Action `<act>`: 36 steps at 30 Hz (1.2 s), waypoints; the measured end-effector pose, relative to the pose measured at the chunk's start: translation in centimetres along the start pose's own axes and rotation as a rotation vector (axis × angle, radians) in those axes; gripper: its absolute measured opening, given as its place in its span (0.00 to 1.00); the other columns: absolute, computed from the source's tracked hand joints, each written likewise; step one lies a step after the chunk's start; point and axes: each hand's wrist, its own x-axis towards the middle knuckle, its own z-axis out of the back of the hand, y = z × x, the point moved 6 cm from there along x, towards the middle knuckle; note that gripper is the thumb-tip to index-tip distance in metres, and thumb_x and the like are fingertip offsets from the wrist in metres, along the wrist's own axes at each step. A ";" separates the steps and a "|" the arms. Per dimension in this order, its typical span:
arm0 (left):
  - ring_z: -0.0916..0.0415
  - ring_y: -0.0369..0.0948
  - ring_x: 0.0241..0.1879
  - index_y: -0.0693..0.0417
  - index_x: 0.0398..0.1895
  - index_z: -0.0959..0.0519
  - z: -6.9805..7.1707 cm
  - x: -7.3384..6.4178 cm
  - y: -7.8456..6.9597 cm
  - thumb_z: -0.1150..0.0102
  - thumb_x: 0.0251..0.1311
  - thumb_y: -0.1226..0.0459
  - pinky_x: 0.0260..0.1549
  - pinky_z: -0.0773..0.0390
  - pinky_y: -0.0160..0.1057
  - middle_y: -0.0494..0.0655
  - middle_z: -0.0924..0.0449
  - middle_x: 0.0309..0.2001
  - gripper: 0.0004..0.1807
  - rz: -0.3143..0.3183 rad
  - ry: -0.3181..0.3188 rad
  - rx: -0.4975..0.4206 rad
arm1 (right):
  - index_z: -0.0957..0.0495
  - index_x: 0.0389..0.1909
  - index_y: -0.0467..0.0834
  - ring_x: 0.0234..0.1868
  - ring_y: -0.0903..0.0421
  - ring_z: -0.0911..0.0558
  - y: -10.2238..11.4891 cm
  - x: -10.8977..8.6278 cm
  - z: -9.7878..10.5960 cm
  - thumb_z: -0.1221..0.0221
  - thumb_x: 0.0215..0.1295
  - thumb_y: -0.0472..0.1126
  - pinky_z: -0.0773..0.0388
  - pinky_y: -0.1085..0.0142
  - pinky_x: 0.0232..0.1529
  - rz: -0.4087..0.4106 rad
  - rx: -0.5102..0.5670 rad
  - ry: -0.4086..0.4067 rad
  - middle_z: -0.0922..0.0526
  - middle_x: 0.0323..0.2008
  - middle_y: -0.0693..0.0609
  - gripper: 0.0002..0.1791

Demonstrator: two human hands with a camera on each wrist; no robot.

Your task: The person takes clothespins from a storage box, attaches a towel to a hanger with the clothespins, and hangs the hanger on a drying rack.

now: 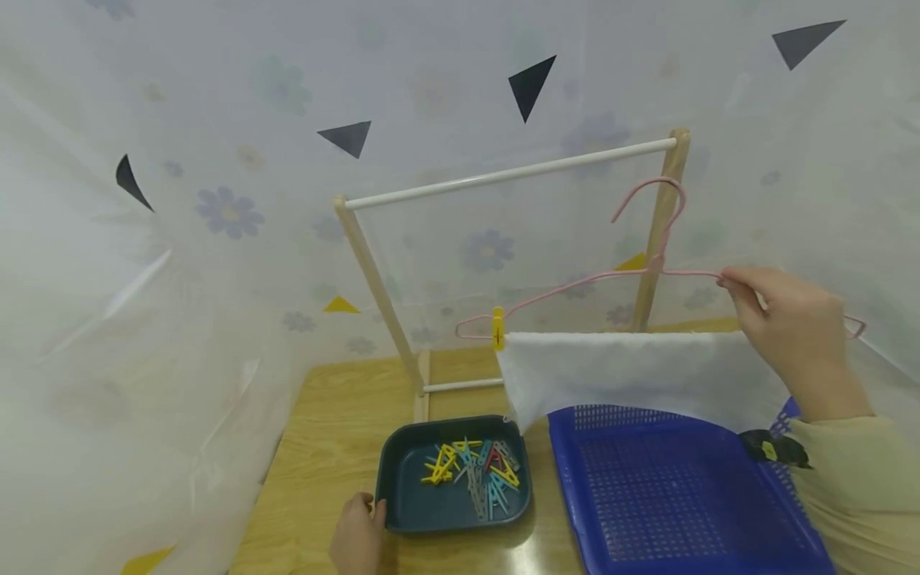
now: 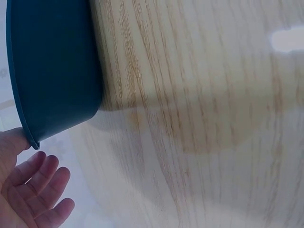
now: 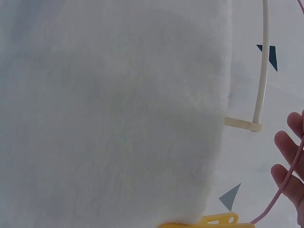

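Observation:
My right hand (image 1: 798,327) pinches the right arm of a pink wire hanger (image 1: 575,281). A white cloth (image 1: 618,363) hangs from the hanger, with a yellow clothespin (image 1: 498,329) on its left end. In the right wrist view, a yellow clothespin (image 3: 218,221) grips the cloth's edge beside the hanger wire. My left hand (image 1: 357,533) is at the near left corner of a dark green tray (image 1: 413,523). Its thumb touches the rim, while the other fingers lie loosely bent below. Several yellow, blue, grey and red clothespins (image 1: 474,475) lie in the tray.
Behind the hanger stands a wooden rack with a white top bar (image 1: 510,172) and a wooden post (image 1: 377,279) on the left. A blue basket (image 1: 564,487) sits right of the tray, partly beneath the cloth. All stand on a wood-grain table (image 1: 316,447).

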 end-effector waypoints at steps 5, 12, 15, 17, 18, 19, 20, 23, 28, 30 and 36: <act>0.25 0.45 0.26 0.60 0.34 0.25 -0.3 0.1 0.1 0.41 0.53 0.61 0.21 0.27 0.42 0.50 0.24 0.30 0.11 0.009 0.006 -0.004 | 0.19 0.31 0.33 0.20 0.40 0.22 -0.1 0.0 -0.3 0.48 0.64 0.45 0.36 0.52 0.12 0.005 -0.001 -0.010 0.19 0.26 0.38 0.18; 0.25 0.46 0.28 0.59 0.37 0.25 -0.6 0.1 0.3 0.42 0.54 0.59 0.23 0.27 0.43 0.50 0.24 0.31 0.13 0.038 0.051 -0.001 | 0.19 0.32 0.33 0.18 0.40 0.22 -0.1 0.3 -0.6 0.50 0.65 0.47 0.42 0.57 0.07 -0.003 0.000 -0.025 0.18 0.27 0.38 0.21; 0.25 0.45 0.28 0.59 0.37 0.25 -0.5 0.2 0.3 0.43 0.54 0.58 0.24 0.27 0.43 0.50 0.24 0.31 0.13 0.034 0.057 -0.006 | 0.19 0.32 0.33 0.17 0.41 0.23 -0.1 0.5 -0.7 0.47 0.63 0.43 0.43 0.58 0.07 -0.010 -0.006 -0.035 0.18 0.28 0.38 0.16; 0.25 0.45 0.28 0.59 0.37 0.25 -0.5 0.1 0.3 0.43 0.54 0.58 0.23 0.27 0.43 0.50 0.24 0.31 0.13 0.027 0.055 -0.011 | 0.19 0.32 0.33 0.17 0.41 0.23 -0.1 0.6 -0.8 0.43 0.58 0.38 0.44 0.58 0.07 -0.017 -0.009 -0.041 0.18 0.28 0.38 0.11; 0.25 0.45 0.28 0.59 0.36 0.25 -0.4 0.1 0.3 0.43 0.54 0.58 0.23 0.27 0.43 0.49 0.24 0.31 0.13 0.023 0.054 -0.012 | 0.19 0.32 0.33 0.18 0.40 0.23 -0.1 0.7 -0.8 0.42 0.56 0.36 0.43 0.58 0.07 -0.021 -0.009 -0.041 0.18 0.28 0.39 0.09; 0.25 0.45 0.28 0.59 0.36 0.25 -0.3 0.1 0.3 0.43 0.54 0.58 0.23 0.27 0.44 0.49 0.24 0.30 0.13 0.021 0.049 -0.016 | 0.19 0.32 0.33 0.18 0.40 0.22 -0.1 0.7 -0.9 0.40 0.54 0.34 0.42 0.57 0.07 -0.023 -0.008 -0.040 0.18 0.28 0.38 0.08; 0.25 0.45 0.28 0.59 0.35 0.25 -0.3 0.1 0.2 0.43 0.54 0.58 0.23 0.27 0.44 0.49 0.24 0.30 0.12 0.016 0.045 -0.019 | 0.19 0.32 0.33 0.19 0.40 0.22 0.0 0.8 -1.0 0.39 0.52 0.33 0.41 0.56 0.08 -0.024 -0.008 -0.038 0.18 0.27 0.38 0.08; 0.25 0.45 0.27 0.59 0.35 0.25 -0.1 0.0 0.1 0.43 0.54 0.58 0.23 0.27 0.44 0.49 0.24 0.30 0.12 0.018 0.039 -0.020 | 0.19 0.32 0.33 0.20 0.40 0.22 0.0 0.9 -1.2 0.39 0.49 0.31 0.38 0.53 0.10 -0.028 -0.005 -0.032 0.18 0.27 0.38 0.08; 0.25 0.44 0.27 0.59 0.35 0.25 0.0 0.0 0.0 0.43 0.54 0.58 0.23 0.27 0.43 0.48 0.24 0.29 0.13 0.037 0.058 -0.006 | 0.19 0.32 0.35 0.22 0.40 0.22 -0.1 1.0 -1.7 0.40 0.52 0.33 0.37 0.51 0.12 -0.072 -0.006 -0.025 0.18 0.28 0.39 0.07; 0.25 0.44 0.26 0.59 0.35 0.25 -0.1 0.1 0.0 0.42 0.54 0.58 0.22 0.27 0.43 0.48 0.24 0.29 0.13 0.037 0.060 -0.003 | 0.19 0.31 0.35 0.23 0.39 0.22 -0.2 1.1 -2.0 0.41 0.52 0.34 0.36 0.50 0.14 -0.093 -0.007 -0.018 0.19 0.28 0.39 0.06; 0.25 0.43 0.26 0.58 0.35 0.24 -0.4 0.2 0.6 0.42 0.54 0.57 0.22 0.27 0.44 0.47 0.24 0.28 0.13 0.035 0.033 -0.013 | 0.19 0.32 0.35 0.23 0.39 0.21 0.0 1.5 -2.8 0.40 0.51 0.32 0.36 0.51 0.13 -0.091 -0.005 0.016 0.18 0.29 0.39 0.07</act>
